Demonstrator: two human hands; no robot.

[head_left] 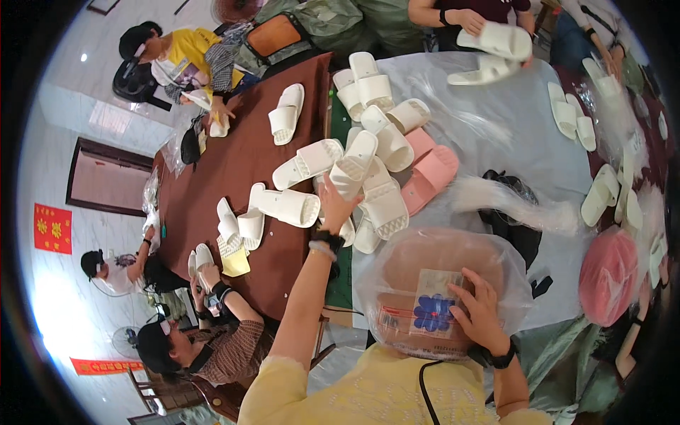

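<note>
My left hand (337, 207) reaches into a heap of slippers. Its fingers close on a white slipper (355, 164) that stands tilted over the others. Under and around it lie more white slippers (386, 205) and a pair of pink slippers (431, 170). Close to my body, a large clear plastic bag (382, 273) has brownish contents that I cannot make out. A small card with a blue flower (433, 312) shows on its front. My right hand (478, 309) rests on the bag beside the card, fingers spread.
White slippers (287, 115) lie on the brown tabletop (212, 170) at left. Grey plastic sheeting (559, 177) covers the right part, with loose clear bags (517, 202) and a pink wrapped bundle (609, 276). Co-workers handle slippers around the tables; one holds white slippers (499, 42) across from me.
</note>
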